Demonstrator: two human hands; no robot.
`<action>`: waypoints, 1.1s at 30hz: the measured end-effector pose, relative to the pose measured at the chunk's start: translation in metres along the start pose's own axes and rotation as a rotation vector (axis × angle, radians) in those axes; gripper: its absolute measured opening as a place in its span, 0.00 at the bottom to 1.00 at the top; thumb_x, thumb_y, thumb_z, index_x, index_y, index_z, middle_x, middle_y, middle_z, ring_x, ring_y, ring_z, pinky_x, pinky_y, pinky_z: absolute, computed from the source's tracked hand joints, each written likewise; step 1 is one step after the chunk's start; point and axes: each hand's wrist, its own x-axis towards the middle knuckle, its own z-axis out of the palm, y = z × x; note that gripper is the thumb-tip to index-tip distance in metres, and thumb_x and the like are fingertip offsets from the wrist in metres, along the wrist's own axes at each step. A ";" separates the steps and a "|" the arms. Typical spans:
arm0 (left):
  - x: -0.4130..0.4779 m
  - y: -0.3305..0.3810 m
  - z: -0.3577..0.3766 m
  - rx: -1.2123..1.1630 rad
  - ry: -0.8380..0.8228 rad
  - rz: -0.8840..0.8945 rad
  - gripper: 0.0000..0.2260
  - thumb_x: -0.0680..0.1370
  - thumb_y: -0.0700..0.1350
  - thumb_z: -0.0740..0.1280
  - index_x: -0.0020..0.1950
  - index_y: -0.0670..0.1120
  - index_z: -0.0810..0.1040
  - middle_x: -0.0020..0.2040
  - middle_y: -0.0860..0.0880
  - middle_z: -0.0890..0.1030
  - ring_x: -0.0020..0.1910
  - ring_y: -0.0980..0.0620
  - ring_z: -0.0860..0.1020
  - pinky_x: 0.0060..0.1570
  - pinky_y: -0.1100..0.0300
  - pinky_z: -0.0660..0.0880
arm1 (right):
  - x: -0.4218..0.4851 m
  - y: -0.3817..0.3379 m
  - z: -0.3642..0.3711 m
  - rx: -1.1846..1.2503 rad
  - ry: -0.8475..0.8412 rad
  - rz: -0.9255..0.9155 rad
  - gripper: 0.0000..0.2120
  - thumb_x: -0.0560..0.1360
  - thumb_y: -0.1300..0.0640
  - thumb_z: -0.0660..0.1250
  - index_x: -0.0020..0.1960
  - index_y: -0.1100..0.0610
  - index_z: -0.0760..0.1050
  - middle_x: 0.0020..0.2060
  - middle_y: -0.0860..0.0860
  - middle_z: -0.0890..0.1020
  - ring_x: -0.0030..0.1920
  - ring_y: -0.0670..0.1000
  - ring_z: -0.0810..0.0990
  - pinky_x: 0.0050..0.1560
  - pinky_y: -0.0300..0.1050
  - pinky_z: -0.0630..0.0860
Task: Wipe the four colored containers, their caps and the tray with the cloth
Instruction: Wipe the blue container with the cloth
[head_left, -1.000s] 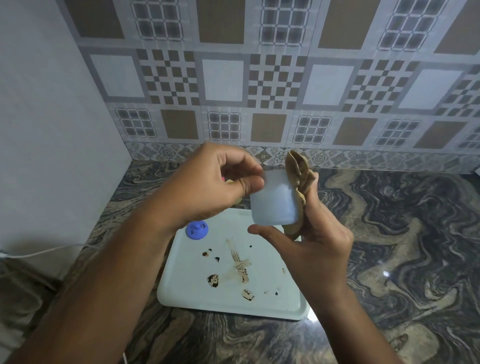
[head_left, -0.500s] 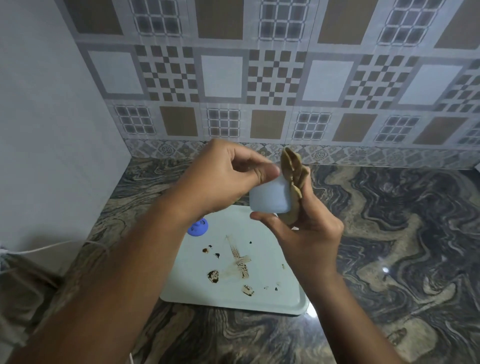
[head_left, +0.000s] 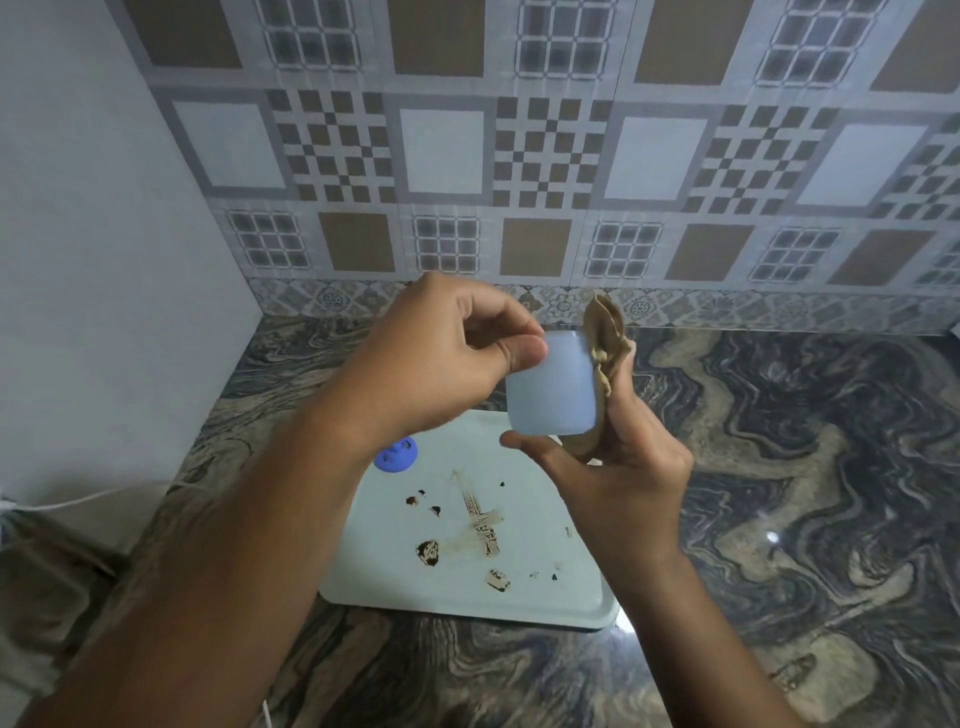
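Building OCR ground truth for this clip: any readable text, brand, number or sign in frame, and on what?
No readable text anywhere.
Container: plain, no label showing.
Cap: pale marks, too small to read.
Tray: brown stains only, no print.
Tiles: patterns only, no lettering.

We see a pale blue container (head_left: 550, 387), tan cloth (head_left: 605, 338), blue cap (head_left: 396, 455), brown-stained white tray (head_left: 384, 571), swirled grey-beige countertop (head_left: 805, 467), and checkered brown-grey tiles (head_left: 519, 156) above.
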 end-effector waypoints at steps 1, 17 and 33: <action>-0.001 0.001 0.001 0.030 0.006 0.012 0.02 0.74 0.46 0.75 0.43 0.54 0.85 0.37 0.57 0.85 0.36 0.60 0.82 0.41 0.58 0.82 | -0.001 0.000 -0.001 -0.030 0.014 -0.025 0.48 0.67 0.41 0.79 0.74 0.71 0.68 0.44 0.58 0.85 0.37 0.46 0.77 0.41 0.37 0.80; 0.003 -0.016 -0.003 -0.166 -0.031 -0.093 0.04 0.73 0.49 0.74 0.41 0.49 0.85 0.40 0.48 0.85 0.43 0.43 0.85 0.45 0.40 0.82 | -0.002 -0.012 0.005 0.280 -0.070 0.251 0.43 0.66 0.49 0.84 0.73 0.67 0.73 0.44 0.55 0.87 0.37 0.54 0.83 0.42 0.46 0.84; 0.002 -0.006 -0.004 0.050 -0.017 -0.036 0.15 0.70 0.62 0.71 0.44 0.52 0.87 0.38 0.54 0.86 0.39 0.57 0.83 0.42 0.55 0.82 | -0.005 -0.005 0.008 0.309 -0.069 0.179 0.45 0.66 0.47 0.84 0.74 0.66 0.70 0.55 0.55 0.87 0.48 0.52 0.86 0.48 0.51 0.85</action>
